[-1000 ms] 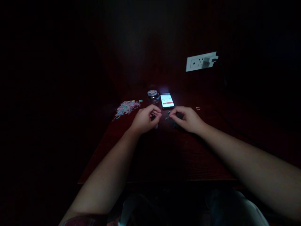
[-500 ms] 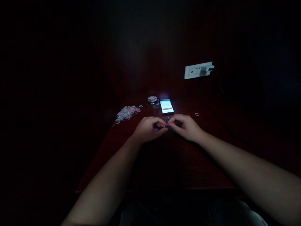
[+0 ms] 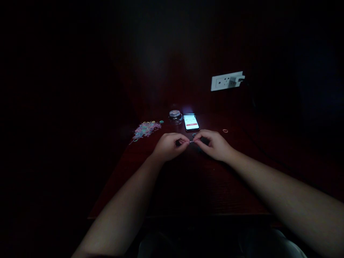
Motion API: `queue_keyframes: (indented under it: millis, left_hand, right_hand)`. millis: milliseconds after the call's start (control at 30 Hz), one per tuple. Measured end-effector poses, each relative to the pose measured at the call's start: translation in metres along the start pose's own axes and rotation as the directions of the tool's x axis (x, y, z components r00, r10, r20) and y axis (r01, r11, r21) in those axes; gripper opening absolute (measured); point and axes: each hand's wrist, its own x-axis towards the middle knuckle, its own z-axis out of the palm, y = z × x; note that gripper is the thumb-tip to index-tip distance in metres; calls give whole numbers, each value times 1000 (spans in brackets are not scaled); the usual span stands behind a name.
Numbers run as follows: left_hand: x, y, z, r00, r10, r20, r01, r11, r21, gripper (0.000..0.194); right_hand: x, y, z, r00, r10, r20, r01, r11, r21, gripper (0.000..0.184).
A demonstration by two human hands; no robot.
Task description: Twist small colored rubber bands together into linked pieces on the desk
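Over the dark red table (image 3: 212, 190), my left hand (image 3: 168, 147) and my right hand (image 3: 216, 145) face each other, fingertips a short way apart. A small pale rubber band (image 3: 191, 141) is drawn between them, each hand pinching one end with thumb and forefinger. Its exact colour is hard to make out in the dim light. Just beyond the fingertips of my right hand lies a light blue rubber band (image 3: 194, 135), partly hidden. To the left of my left hand is a loose heap of coloured rubber bands (image 3: 146, 129).
A lit phone (image 3: 191, 124) stands behind my hands, beside a small clear jar with a lid (image 3: 175, 117). An orange rubber band (image 3: 225, 130) lies to the right. On the wall is a white socket (image 3: 221, 83) with a plug (image 3: 239, 79) and dark cord.
My left thumb has closed against the forefinger, and the fingertips of both hands have drawn slightly apart, showing more of the band. The purple loop seen by my left palm is out of sight.
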Motion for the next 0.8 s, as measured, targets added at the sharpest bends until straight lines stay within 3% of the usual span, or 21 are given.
queue_keyframes:
  millis: [367, 800]
  left_hand:
    - [0, 3, 0, 1000, 5, 3, -5, 1000, 9, 12]
    - [0, 3, 0, 999, 14, 30, -13, 1000, -26, 12]
  right_hand:
    - [0, -3, -2, 999, -31, 9, 31, 999, 10, 9]
    - [1, -1, -3, 999, 24, 38, -24, 1000, -12, 10]
